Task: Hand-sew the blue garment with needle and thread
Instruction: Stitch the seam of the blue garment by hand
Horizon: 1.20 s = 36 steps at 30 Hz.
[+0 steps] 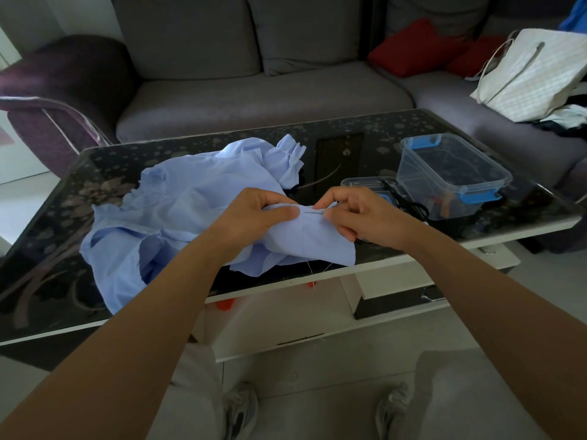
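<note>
The garment (178, 198) lies heaped over the left half of the tabletop (47, 281), its near hem spilling past the front edge, probably so the bulk rests there while only the seam is lifted. The left hand (254, 214) has its grip clamped on a fold of the cloth, thumb on top, seemingly to keep the seam taut. Just right of that thumb the needle (314, 211) lies along the fold. The right hand (362, 214) pinches its end, likely driving a stitch; the thread is too fine to trace. Scissors (413, 206) and a clear box (451, 173) sit near the right edge, within reach. The tabletop is dark patterned glass. Behind it stand a purple chair (63, 84), a grey sofa (254, 90) and a white bag (533, 74).
</note>
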Motion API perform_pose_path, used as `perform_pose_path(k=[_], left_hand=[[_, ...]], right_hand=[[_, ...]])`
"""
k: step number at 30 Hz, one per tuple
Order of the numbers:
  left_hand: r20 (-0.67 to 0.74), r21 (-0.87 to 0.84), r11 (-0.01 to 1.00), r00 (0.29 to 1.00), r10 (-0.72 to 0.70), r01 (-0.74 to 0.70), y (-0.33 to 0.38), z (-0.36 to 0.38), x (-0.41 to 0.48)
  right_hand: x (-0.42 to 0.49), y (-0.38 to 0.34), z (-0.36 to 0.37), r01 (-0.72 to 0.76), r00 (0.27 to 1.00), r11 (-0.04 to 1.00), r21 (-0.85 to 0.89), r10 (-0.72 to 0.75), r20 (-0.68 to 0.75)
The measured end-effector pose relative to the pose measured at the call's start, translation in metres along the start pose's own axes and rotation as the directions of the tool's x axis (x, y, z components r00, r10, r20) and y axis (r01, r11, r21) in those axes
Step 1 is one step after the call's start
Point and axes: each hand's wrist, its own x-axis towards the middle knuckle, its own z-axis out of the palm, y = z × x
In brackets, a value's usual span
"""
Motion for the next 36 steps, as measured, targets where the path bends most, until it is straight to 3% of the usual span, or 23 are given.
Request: perform_pose_path(k=[11,31,36], left_hand=[[0.130,-0.074,0.997,0.991,-0.016,0.026,0.001,-0.006,-0.003],[0.070,-0.184,0.980,0.996,-0.059,0.071,0.000,0.002,0.002],[0.135,-0.176,0.982,0.990,-0.044,0.068,0.002,0.006,-0.001]], right_hand=[[0.001,0.002,0.001,0.037,0.999,0.994,0.099,-0.039,0.015],[0.005,0.000,0.007,0.062,0.998,0.972,0.228,-0.060,-0.013],[0.006,-0.002,0.009,0.031,0.999,0.977,0.212,-0.038,0.027]])
